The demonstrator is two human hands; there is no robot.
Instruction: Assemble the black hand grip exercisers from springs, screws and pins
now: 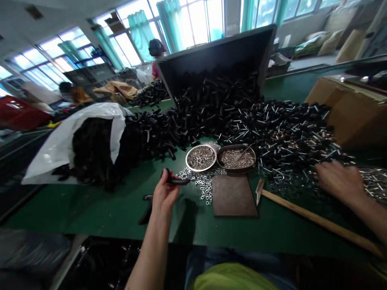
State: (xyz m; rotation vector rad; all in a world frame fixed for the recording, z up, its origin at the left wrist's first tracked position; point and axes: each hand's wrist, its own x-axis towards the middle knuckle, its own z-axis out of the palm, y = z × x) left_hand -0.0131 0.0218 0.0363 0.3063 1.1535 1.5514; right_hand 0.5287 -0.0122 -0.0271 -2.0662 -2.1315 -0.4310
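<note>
My left hand (166, 191) is closed around a black plastic handle (178, 181), holding it above the green table (117, 209) beside scattered metal washers (207, 189). A second black part (147, 209) lies just left of my left wrist. On the right, my right hand (340, 183) reaches down to the edge of a heap of black knobs with metal studs (278, 129). Its fingers are curled and pressed together; their tips and anything in them cannot be made out. Bright metal pins (376, 181) lie beside that hand.
A round dish (201, 170) and an oval tin (237, 170) hold small metal parts. Nearer lie a brown plate (234, 197) and a hammer (314, 217). A tipped grey crate (217, 48), white bag (54, 149) and cardboard box (347, 104) surround the heaps. Two people are behind.
</note>
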